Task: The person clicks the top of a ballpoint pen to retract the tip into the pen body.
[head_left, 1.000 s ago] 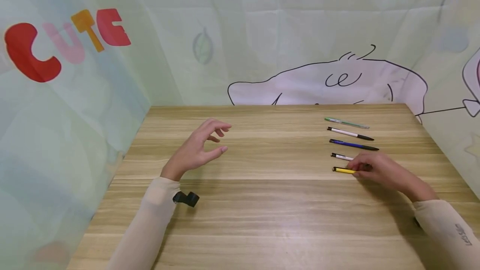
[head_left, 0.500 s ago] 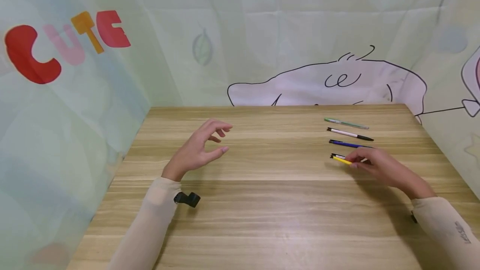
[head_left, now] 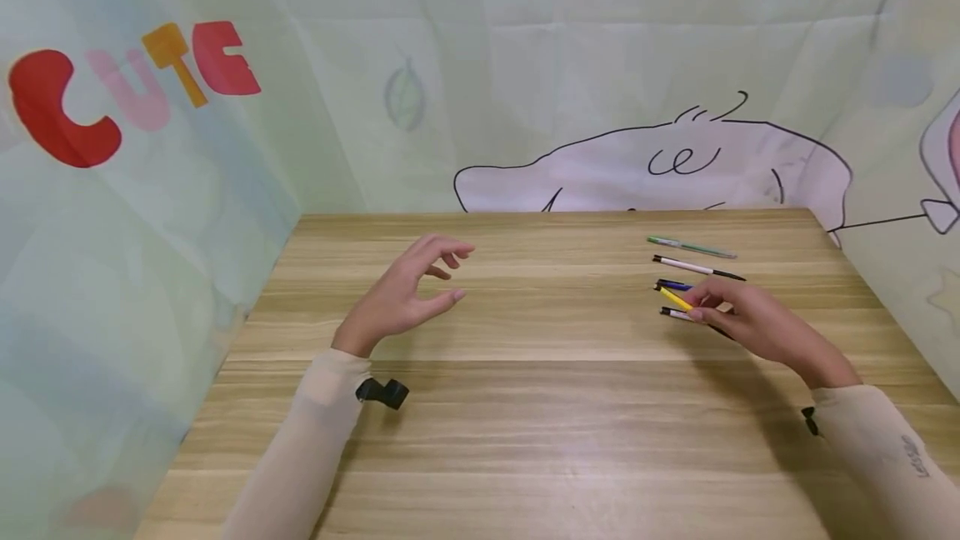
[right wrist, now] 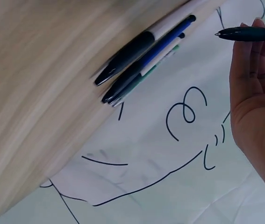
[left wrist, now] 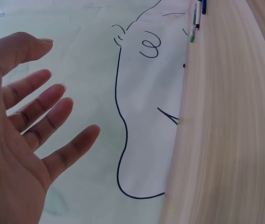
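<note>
My right hand [head_left: 772,325] pinches a yellow pen [head_left: 677,299] between thumb and fingers, above the table. Its black front end and tip show in the right wrist view, free of the other pens. Beneath the hand lie a blue pen [head_left: 673,285] and a white pen [head_left: 675,313], both partly hidden by it. Farther back rest another white pen [head_left: 690,265] with a black front end and a green pen [head_left: 693,247]. My left hand [head_left: 393,294] hovers over the left part of the table, fingers spread and loosely bent, holding nothing.
The wooden table [head_left: 525,423] ends against a printed cloth backdrop [head_left: 487,90] at the back and left. Each wrist carries a small black camera mount, such as the left camera mount [head_left: 384,392].
My right hand has lifted the yellow pen off the table and carried it away from me, over the nearest white pen towards the blue one. The left hand has shifted slightly right.
</note>
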Demonstrator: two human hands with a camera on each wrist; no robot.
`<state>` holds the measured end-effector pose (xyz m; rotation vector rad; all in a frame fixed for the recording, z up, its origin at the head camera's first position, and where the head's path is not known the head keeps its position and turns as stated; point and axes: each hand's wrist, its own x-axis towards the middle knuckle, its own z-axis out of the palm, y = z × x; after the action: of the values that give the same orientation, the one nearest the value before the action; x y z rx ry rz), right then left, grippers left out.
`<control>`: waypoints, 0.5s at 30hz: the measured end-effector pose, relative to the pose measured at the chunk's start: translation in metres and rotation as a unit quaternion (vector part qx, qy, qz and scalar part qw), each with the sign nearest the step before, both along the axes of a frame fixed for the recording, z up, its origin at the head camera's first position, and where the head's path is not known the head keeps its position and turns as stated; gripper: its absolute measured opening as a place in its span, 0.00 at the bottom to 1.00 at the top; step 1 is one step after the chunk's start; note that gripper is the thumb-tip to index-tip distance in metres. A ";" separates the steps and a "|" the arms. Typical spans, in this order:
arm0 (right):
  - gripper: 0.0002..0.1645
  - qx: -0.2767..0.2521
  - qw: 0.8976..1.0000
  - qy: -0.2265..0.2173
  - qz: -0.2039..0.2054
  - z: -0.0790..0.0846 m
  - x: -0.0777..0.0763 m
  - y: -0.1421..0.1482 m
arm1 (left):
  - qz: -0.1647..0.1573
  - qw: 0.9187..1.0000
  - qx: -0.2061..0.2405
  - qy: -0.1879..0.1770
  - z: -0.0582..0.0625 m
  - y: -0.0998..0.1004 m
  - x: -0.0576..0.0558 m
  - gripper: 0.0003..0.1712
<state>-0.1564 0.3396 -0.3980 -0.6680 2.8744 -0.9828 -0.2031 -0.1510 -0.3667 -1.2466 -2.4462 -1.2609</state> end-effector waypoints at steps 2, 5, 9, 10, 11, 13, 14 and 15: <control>0.05 -0.019 1.000 -0.002 0.000 0.002 -0.002 -0.004 | -0.006 1.000 0.003 0.003 0.001 0.003 -0.001 0.31; 0.05 -0.042 0.999 -0.006 -0.003 0.005 -0.005 -0.011 | -0.015 1.000 0.007 0.009 0.002 0.008 -0.002 0.32; 0.08 -0.063 0.998 -0.023 -0.015 0.013 -0.008 -0.021 | -0.025 0.999 0.012 0.017 0.004 0.015 -0.004 0.32; 0.08 -0.067 0.997 -0.027 -0.016 0.015 -0.009 -0.023 | -0.028 0.999 0.013 0.019 0.004 0.017 -0.005 0.31; 0.09 -0.072 0.997 -0.029 -0.016 0.017 -0.010 -0.026 | -0.031 0.999 0.015 0.021 0.004 0.019 -0.005 0.31; 0.09 -0.084 0.996 -0.029 -0.012 0.020 -0.011 -0.031 | -0.037 0.999 0.018 0.024 0.005 0.022 -0.006 0.31; 0.09 -0.092 0.995 -0.029 -0.008 0.021 -0.011 -0.034 | -0.039 0.999 0.020 0.025 0.005 0.024 -0.006 0.31; 0.09 -0.100 0.994 -0.031 -0.005 0.023 -0.012 -0.037 | -0.041 0.999 0.020 0.027 0.005 0.026 -0.006 0.31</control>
<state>-0.1679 0.3028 -0.3749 -0.6215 2.7533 -1.2826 -0.2096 -0.1246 -0.3614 -1.3643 -2.3424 -1.2721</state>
